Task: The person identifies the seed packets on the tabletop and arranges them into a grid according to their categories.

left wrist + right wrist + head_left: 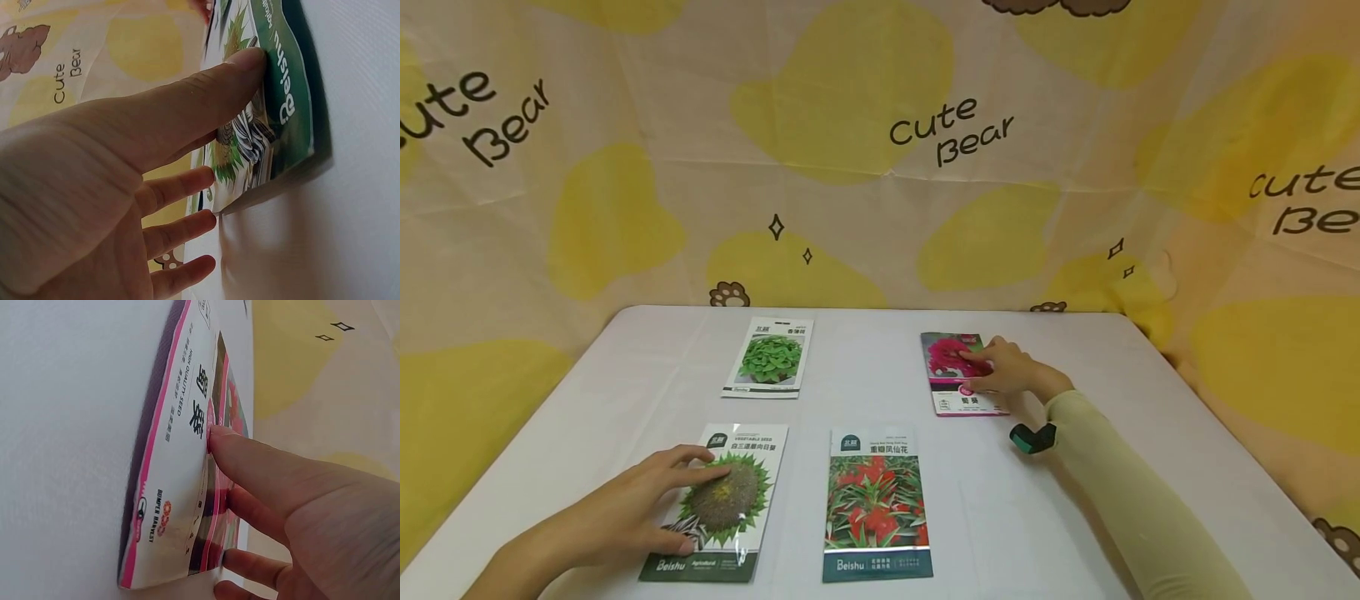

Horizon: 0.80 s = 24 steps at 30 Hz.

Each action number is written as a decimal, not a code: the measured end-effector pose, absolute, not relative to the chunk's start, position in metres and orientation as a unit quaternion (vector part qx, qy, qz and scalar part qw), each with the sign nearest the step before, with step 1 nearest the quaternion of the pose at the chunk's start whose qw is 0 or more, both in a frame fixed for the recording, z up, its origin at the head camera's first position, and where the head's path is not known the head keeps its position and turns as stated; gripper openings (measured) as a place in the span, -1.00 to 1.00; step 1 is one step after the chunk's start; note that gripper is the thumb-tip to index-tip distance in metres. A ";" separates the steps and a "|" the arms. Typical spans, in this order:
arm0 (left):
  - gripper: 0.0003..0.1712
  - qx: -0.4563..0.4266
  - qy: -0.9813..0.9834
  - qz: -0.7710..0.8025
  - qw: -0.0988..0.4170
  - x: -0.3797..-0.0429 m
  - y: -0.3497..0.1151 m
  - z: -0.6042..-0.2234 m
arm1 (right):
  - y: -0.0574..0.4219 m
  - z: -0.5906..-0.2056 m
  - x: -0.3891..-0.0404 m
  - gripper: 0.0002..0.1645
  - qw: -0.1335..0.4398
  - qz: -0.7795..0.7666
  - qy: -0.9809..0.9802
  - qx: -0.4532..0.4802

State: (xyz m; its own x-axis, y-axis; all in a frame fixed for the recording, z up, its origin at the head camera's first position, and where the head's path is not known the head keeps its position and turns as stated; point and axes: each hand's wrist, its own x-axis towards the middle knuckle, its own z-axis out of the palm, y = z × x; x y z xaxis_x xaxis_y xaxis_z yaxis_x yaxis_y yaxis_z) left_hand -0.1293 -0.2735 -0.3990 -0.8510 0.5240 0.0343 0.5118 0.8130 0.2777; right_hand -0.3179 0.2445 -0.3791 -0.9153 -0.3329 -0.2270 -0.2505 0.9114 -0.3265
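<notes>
My left hand (pixel 617 508) rests on a sunflower seed packet (pixel 730 500) at the front left. In the left wrist view, its thumb touches the packet near the green bottom band (pixel 290 94), with the other fingers spread along the side. At the back right, a pink-flower seed packet (pixel 951 354) lies under my right hand (pixel 1011 368). The right wrist view has that thumb touching the packet's white lower part (pixel 181 456), other fingertips by its edge. Both hands have fairly straight fingers. Each hand hides part of its packet.
A red-flower seed packet (pixel 877 508) lies at the front middle. Farther back on the left is a packet with green leaves (pixel 771 358). They lie on a white table (pixel 865 367) backed by a yellow patterned cloth (pixel 850 167). A dark strap piece (pixel 1032 438) is at my right wrist.
</notes>
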 end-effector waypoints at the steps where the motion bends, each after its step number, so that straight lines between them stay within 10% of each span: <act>1: -0.08 0.272 0.952 0.138 0.021 -0.129 -0.274 -0.399 | 0.244 -0.380 -0.319 -0.15 0.139 -0.144 0.968 -0.151; 24: -0.08 0.274 0.952 0.138 0.014 -0.129 -0.274 -0.400 | 0.214 -0.376 -0.333 -0.10 0.149 -0.122 0.968 -0.159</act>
